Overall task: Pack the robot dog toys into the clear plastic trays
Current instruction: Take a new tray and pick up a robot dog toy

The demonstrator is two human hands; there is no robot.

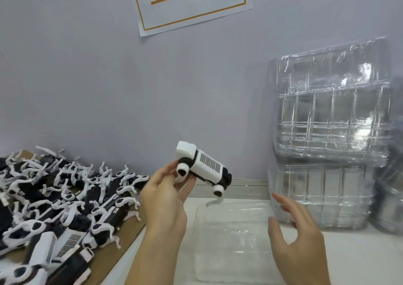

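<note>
holding robot dog toy point(204, 168) in left hand point(166, 194), above clear tray point(231, 241); right hand point(296, 230) beside.

Head view, looking down, close.

Left hand point(165, 188) holding white-and-black toy dog point(204, 168) above clear tray point(231, 243) on table point(349, 256); right hand point(298, 226) open beside tray; toy pile point(56, 199) left; tray stacks point(329, 145) right.

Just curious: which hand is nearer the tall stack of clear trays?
Right. The right hand hovers just in front of the tray stack; the left hand is farther left, holding a robot dog toy.
</note>
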